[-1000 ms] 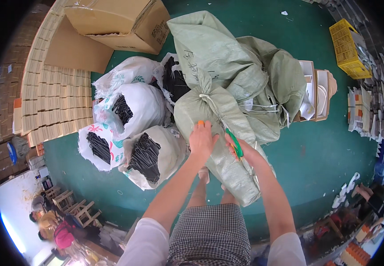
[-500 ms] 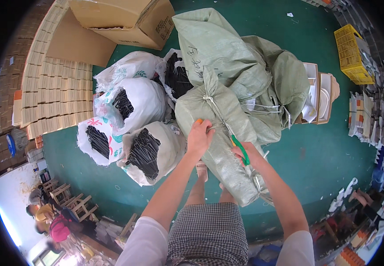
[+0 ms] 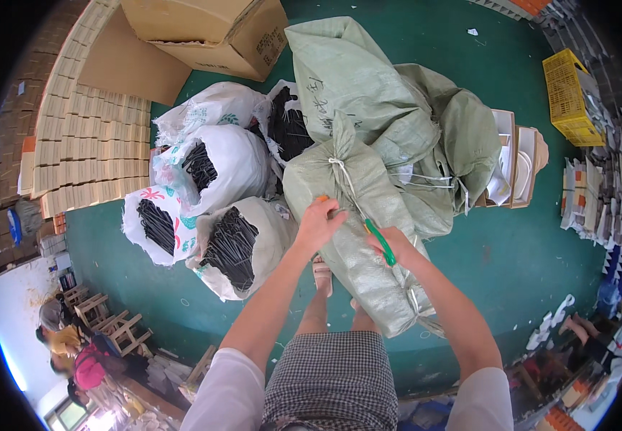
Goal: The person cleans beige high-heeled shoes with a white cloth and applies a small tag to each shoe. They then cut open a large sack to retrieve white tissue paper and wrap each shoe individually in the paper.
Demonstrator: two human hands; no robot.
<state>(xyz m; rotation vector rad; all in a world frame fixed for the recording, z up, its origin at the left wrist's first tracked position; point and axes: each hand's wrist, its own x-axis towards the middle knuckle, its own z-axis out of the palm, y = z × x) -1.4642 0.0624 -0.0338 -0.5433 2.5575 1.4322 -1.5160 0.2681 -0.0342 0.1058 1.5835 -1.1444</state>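
Head view: pinching sack with left grip, clutching green tool in right grip; might slip on creases.

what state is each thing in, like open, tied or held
left hand: fingers curled, over front green sack
right hand: closed on green tool
green tool: held
front green sack: tied at far end
nearest white sack: open, black rods showing
small cartons: open
large box: closure unclear

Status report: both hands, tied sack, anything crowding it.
Left hand at the tied green sack. Right hand gripping a green-handled tool over it. Far end bound with string. Open white sacks crowd its left.
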